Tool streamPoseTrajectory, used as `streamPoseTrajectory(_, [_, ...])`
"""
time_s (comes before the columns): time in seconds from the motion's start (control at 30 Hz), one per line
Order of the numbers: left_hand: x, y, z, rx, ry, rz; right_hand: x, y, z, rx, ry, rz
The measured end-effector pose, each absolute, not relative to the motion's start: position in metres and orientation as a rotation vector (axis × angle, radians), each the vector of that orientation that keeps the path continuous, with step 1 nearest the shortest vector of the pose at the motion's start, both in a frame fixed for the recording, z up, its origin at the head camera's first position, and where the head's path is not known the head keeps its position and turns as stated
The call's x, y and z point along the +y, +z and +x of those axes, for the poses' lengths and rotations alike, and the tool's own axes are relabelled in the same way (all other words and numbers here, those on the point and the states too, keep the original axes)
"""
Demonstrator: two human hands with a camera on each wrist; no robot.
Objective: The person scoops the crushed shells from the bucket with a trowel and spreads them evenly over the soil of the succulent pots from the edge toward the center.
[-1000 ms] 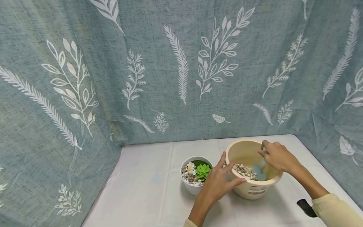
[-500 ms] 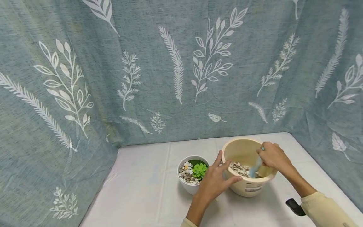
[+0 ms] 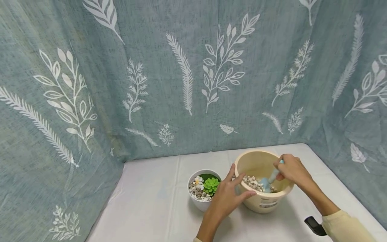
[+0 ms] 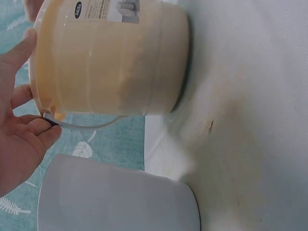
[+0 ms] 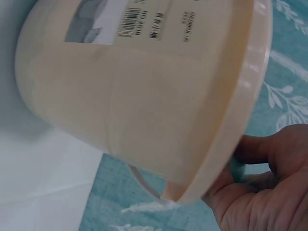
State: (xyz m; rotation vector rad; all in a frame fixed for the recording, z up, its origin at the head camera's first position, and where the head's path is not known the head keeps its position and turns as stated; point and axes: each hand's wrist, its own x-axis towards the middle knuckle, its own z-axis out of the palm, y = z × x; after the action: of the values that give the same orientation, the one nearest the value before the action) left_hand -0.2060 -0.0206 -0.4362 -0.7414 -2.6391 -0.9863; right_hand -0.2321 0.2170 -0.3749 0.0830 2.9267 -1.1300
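Observation:
A cream plastic bucket [image 3: 252, 203] stands on the white table with whitish-brown gravel [image 3: 252, 183] at its bottom. My left hand [image 3: 225, 198] holds its left rim, the thumb on the near edge; in the left wrist view some fingers curl by the joint of the bucket's handle [image 4: 91, 126]. Over the bucket's right rim, my right hand [image 3: 291, 169] grips the handle of a light-blue scoop [image 3: 266, 185]. The scoop's blade is down at the gravel. In the right wrist view the bucket wall [image 5: 144, 96] hides most of the scoop.
Left of the bucket, close to my left forearm, is a white pot [image 3: 201, 204] holding pebbles, a green succulent [image 3: 210, 185] and a white flower [image 3: 198, 181]. A patterned green-blue curtain [image 3: 193, 134] hangs behind the table [image 3: 145, 201]. A black object [image 3: 315, 226] shows at my right cuff.
The scoop's blade has shifted left inside the bucket and turned against the gravel. My left hand keeps its place on the rim. The head view has swung slightly right.

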Motion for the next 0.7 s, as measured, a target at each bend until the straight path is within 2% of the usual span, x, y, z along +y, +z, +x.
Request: streamPoseTrajectory(0.7, [-0.020, -0.443, -0.205, -2.593, -0.971, -0.739, 0.254, -0.365, -0.217, 2.559, -1.819, 0.167])
